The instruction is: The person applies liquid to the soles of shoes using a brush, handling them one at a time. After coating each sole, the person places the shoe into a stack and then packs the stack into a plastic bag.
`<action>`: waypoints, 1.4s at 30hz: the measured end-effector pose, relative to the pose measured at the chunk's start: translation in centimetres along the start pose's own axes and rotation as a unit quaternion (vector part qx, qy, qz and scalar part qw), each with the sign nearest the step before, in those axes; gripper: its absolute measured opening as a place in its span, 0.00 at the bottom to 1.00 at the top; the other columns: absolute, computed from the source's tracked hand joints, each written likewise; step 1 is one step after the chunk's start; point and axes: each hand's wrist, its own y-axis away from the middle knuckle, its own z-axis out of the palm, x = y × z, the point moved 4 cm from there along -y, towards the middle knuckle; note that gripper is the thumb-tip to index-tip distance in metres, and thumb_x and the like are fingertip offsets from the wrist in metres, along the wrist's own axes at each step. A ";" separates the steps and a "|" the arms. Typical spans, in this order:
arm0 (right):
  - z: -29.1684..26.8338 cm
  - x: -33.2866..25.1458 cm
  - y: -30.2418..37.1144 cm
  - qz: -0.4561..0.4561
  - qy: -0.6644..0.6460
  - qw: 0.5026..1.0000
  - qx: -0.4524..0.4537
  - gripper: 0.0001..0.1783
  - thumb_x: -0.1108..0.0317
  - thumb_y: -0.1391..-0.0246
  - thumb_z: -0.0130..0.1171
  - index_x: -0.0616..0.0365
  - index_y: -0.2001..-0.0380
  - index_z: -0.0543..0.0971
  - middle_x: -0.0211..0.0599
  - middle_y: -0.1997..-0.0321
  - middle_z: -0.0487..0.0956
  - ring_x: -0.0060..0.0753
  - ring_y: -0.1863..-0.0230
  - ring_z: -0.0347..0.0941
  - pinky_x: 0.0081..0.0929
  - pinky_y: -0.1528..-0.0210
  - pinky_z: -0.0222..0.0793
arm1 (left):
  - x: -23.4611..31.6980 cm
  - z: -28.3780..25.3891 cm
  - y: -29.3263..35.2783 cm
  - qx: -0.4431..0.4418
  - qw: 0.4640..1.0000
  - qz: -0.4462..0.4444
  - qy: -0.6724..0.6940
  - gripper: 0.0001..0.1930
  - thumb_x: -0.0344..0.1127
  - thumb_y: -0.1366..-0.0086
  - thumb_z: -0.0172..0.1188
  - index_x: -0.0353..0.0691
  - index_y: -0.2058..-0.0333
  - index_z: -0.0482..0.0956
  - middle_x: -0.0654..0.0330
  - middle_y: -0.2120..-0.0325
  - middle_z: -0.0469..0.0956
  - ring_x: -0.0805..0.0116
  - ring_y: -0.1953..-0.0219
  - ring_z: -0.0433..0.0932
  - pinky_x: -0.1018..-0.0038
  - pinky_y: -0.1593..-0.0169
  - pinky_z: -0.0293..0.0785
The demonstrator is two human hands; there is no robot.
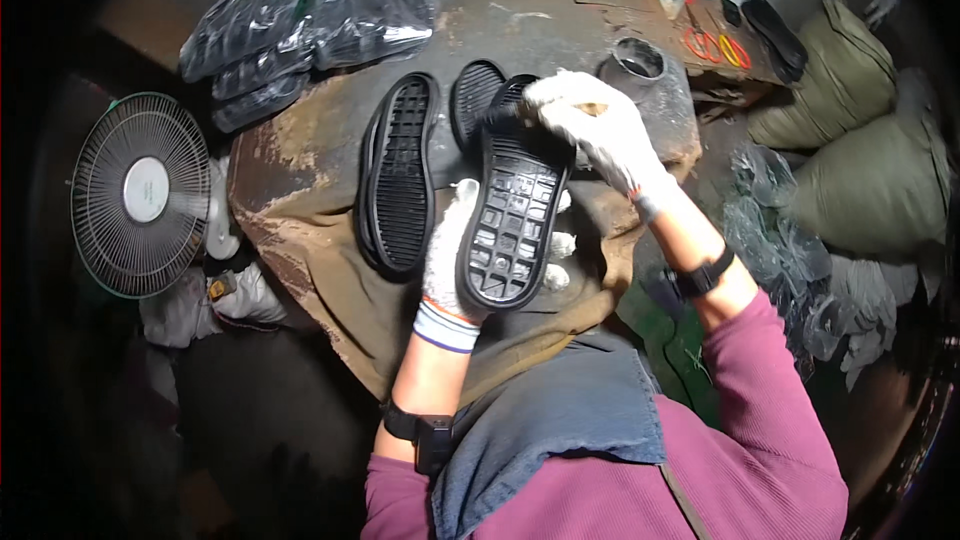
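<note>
My left hand [452, 245], in a white knit glove, grips a black shoe sole [512, 225] from beneath, its fingers wrapped round to the far side. The sole is tilted up, its side with rows of square hollows facing me. At its upper end is my gloved right hand [590, 120], fingers closed by the edge; whatever they pinch is hidden. Left of my left hand, a pair of stacked black soles [403, 175] lies on the cloth-draped table. Behind the held sole another black sole [475, 98] shows in part.
Plastic-wrapped bundles [375, 10] lie at the far left of the table [500, 15]. A round dark container [637, 62] stands beyond my right hand. Scissors [702, 43] lie at far right, near stuffed sacks [870, 175]. A fan [145, 190] stands left.
</note>
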 end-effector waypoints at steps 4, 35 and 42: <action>2.7 -2.4 4.2 -0.007 0.106 0.994 0.015 0.08 0.72 0.43 0.68 0.57 0.60 0.89 0.32 0.50 0.89 0.29 0.46 0.83 0.44 0.21 0.56 | 0.6 -0.6 -0.4 -0.028 0.997 0.064 -0.045 0.37 0.64 0.22 0.43 0.40 0.28 0.65 0.44 0.33 0.72 0.32 0.40 0.76 0.30 0.44 0.77; 8.1 -7.8 4.6 -0.029 0.221 0.967 -0.120 0.11 0.61 0.45 0.70 0.53 0.61 0.88 0.40 0.65 0.88 0.38 0.60 0.86 0.33 0.53 0.80 | 8.6 2.6 2.2 0.163 0.790 0.264 -0.528 0.26 0.40 0.24 0.61 0.33 0.33 0.70 0.54 0.49 0.83 0.66 0.52 0.85 0.70 0.46 0.84; 4.0 -6.5 1.0 0.020 0.221 0.975 0.011 0.10 0.66 0.41 0.68 0.54 0.58 0.88 0.37 0.65 0.89 0.26 0.64 0.85 0.25 0.55 0.79 | 5.3 3.6 1.7 0.285 0.690 0.262 -0.612 0.28 0.43 0.27 0.66 0.29 0.36 0.75 0.58 0.57 0.83 0.76 0.56 0.80 0.78 0.51 0.77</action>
